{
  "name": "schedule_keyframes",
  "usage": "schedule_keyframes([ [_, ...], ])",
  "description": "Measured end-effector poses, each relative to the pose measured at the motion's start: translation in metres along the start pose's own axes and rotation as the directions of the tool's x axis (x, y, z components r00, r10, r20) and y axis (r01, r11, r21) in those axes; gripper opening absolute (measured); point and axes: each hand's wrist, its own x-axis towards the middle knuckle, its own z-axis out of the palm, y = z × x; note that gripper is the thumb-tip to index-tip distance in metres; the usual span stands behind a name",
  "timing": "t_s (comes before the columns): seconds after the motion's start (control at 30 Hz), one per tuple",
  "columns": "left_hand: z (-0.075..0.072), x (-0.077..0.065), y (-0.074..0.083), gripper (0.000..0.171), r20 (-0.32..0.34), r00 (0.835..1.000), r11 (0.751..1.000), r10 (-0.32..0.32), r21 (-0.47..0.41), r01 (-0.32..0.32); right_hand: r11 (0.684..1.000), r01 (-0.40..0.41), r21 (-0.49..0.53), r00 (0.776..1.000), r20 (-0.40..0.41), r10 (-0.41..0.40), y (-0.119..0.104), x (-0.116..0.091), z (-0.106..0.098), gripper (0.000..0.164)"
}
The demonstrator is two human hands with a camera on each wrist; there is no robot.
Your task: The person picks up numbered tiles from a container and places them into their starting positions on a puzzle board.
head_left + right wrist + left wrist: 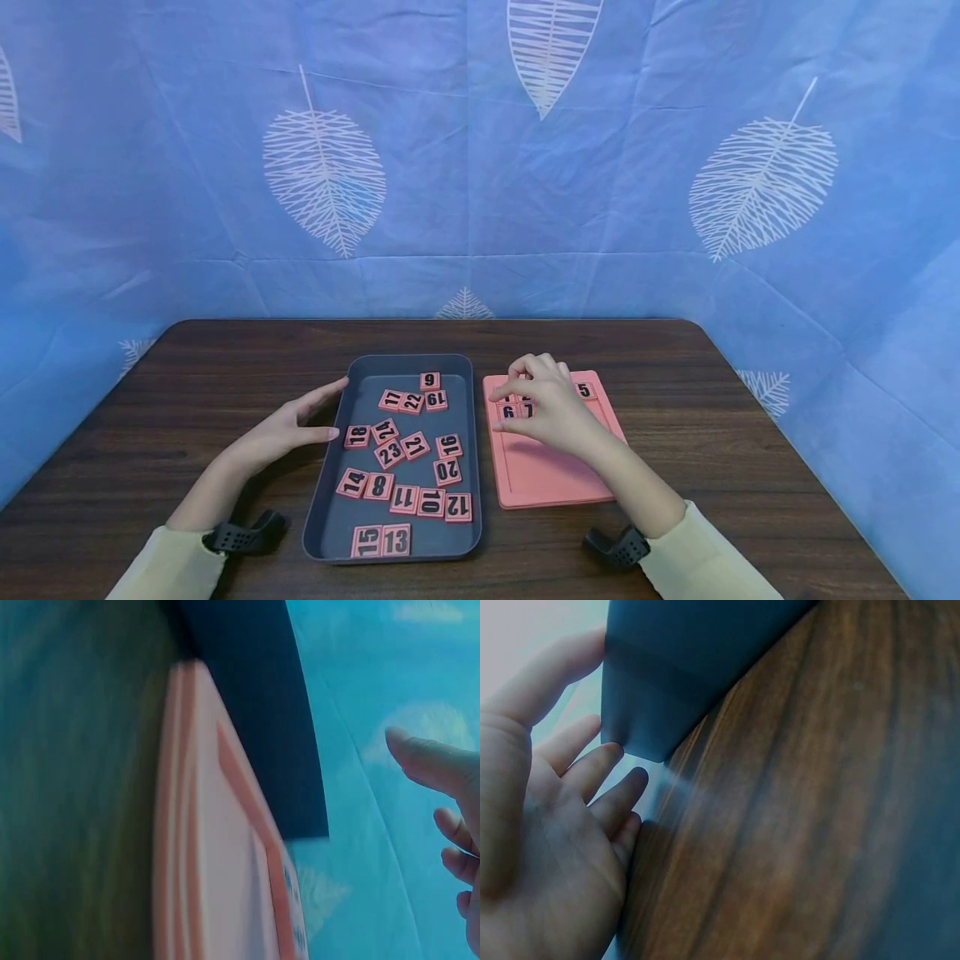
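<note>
A dark grey tray [341, 533] holds several pink number tiles, among them the 8 tile [378, 486] and the 9 tile [430, 381]. My left hand [279, 435] rests at the tray's left side, fingertips and thumb against its rim, palm free. Over the pink board [551, 475] hovers my right hand [555, 407], thumb and index finger apart with no tile visible between them. Below it the 6 tile [508, 412] and 7 tile [527, 410] sit on the board. A 5 tile [585, 390] lies in the top row; other tiles there are partly covered by the hand.
Tray and board stand side by side on a dark wooden table [750, 500], a narrow gap between them. Behind the table hangs a blue cloth [465, 192] with white leaf prints. Each wrist wears a black band [243, 533].
</note>
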Motion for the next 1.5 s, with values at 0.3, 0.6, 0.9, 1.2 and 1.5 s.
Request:
schedule_keyframes([
  [0.3,-0.001,0.001,0.0,0.073,0.001,1.0,1.0,0.006,0.001,-0.006,0.995,0.087,0.056,0.993,0.073,-0.09,-0.039,0.011,0.02,0.027],
  [0.6,-0.002,0.003,-0.002,0.073,0.004,1.0,1.0,0.013,-0.004,-0.013,0.982,0.181,0.06,0.955,0.229,-0.19,-0.057,0.031,0.044,0.03],
  [0.9,-0.003,0.003,-0.002,0.072,0.008,1.0,1.0,0.01,0.0,-0.01,0.949,0.314,0.024,0.845,0.449,-0.291,-0.062,0.06,0.069,0.034],
  [1.2,-0.005,0.003,-0.002,0.072,0.016,1.0,1.0,0.013,-0.007,-0.013,0.929,0.371,0.019,0.757,0.574,-0.314,-0.064,0.074,0.083,0.033],
  [1.5,-0.006,0.004,-0.003,0.072,0.021,1.0,1.0,0.021,-0.007,-0.02,0.909,0.417,0.011,0.704,0.628,-0.331,-0.067,0.081,0.092,0.034],
])
